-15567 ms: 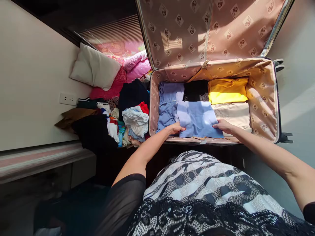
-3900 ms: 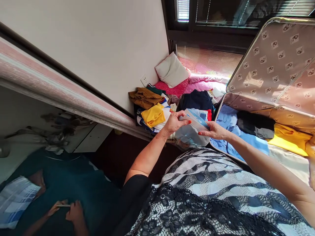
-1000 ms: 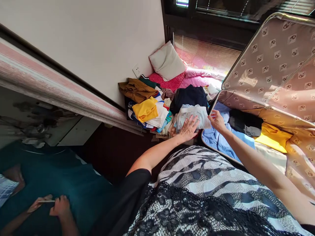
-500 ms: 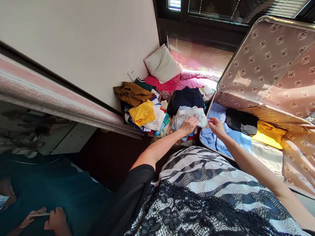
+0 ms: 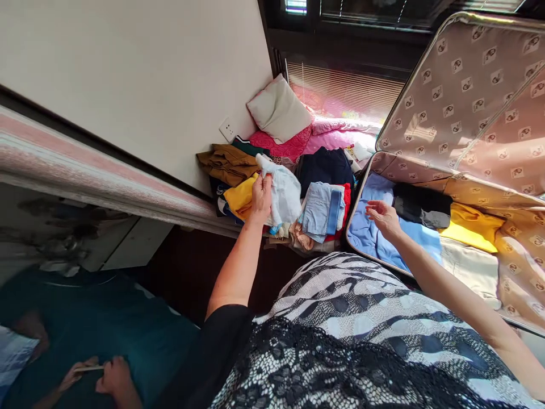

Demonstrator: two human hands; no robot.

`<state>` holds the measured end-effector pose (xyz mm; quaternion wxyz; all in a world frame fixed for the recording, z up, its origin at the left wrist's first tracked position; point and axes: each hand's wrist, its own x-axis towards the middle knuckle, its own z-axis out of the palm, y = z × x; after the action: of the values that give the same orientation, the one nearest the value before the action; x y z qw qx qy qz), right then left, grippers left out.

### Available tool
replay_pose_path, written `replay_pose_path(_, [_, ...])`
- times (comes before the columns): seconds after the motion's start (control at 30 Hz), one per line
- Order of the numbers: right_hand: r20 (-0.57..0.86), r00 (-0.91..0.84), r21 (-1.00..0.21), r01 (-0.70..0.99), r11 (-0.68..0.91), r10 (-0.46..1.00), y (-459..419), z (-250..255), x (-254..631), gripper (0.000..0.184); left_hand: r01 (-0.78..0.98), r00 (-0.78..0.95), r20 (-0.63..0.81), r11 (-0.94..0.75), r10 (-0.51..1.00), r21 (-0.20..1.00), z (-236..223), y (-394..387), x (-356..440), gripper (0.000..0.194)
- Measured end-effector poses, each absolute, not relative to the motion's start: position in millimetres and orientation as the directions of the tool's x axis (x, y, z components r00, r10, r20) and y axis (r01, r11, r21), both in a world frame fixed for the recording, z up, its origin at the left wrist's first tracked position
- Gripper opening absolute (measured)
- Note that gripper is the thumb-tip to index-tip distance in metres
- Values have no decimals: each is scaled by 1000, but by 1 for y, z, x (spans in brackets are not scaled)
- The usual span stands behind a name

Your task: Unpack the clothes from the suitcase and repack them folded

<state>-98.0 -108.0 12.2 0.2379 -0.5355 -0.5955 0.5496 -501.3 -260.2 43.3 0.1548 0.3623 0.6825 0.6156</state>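
Note:
My left hand [image 5: 260,199] grips a thin white garment [image 5: 284,194] by its edge, lifted above the left clothes pile so that it hangs loosely. Under and beside it lie yellow cloth [image 5: 242,196] and folded brown cloth [image 5: 227,163]. Nearer the middle, a light blue folded garment with a darker blue band [image 5: 320,210] rests on a stack, with red cloth [image 5: 346,199] showing at its side. Over the open suitcase [image 5: 361,176] hovers my right hand [image 5: 383,218], its fingers loosely bent and apart, holding nothing. Blue clothes [image 5: 372,230] lie below that hand.
Black clothing [image 5: 419,201], a yellow garment [image 5: 474,227] and beige folded cloth [image 5: 470,264] lie in the suitcase. Its patterned lid [image 5: 468,96] stands raised. A pillow [image 5: 280,111] leans at the wall. At lower left, another person's hands [image 5: 113,378] hold a thin stick-like object.
My left hand has taken the white garment off the middle stack and moved it left, uncovering the light blue one. My right hand has shifted slightly right, away from the stack.

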Motion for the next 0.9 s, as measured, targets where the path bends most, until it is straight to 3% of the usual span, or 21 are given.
replay_pose_path(0.13, [-340, -313, -906, 362, -220, 887, -114, 7, -98, 45, 546, -647, 280, 175, 709, 819, 44, -278, -457, 29])
replay_pose_path(0.2, [-342, -325, -906, 364, -217, 882, -116, 4, -102, 45, 603, -579, 194, 256, 792, 755, 29, -269, -401, 26])
replay_pose_path(0.33, [-324, -397, -911, 375, -170, 859, -121, 1, -113, 46, 639, -339, -162, 354, 926, 683, -13, -243, -293, 54])
replay_pose_path(0.43, [-304, -453, -912, 392, -119, 838, -127, -2, -117, 48, 636, -249, -196, 313, 949, 705, -27, -241, -273, 50])
replay_pose_path(0.53, [-296, -480, -902, 424, -77, 826, -135, -6, -114, 47, 582, -381, -22, 259, 924, 771, -24, -250, -309, 40])
replay_pose_path(0.6, [-295, -488, -893, 446, -56, 822, -140, -10, -112, 46, 515, -554, 22, 322, 832, 794, -22, -253, -342, 43])
replay_pose_path(0.67, [-290, -499, -882, 471, -25, 817, -143, -14, -113, 44, 399, -683, -70, 451, 728, 798, -25, -253, -367, 55])
replay_pose_path(0.77, [-248, -513, -852, 519, 67, 822, -140, -18, -123, 42, 280, -706, -230, 562, 670, 778, -34, -250, -377, 61])
replay_pose_path(0.9, [-191, -518, -793, 582, 180, 834, -121, -20, -153, 46, 345, -713, -193, 578, 674, 739, -44, -250, -362, 76])
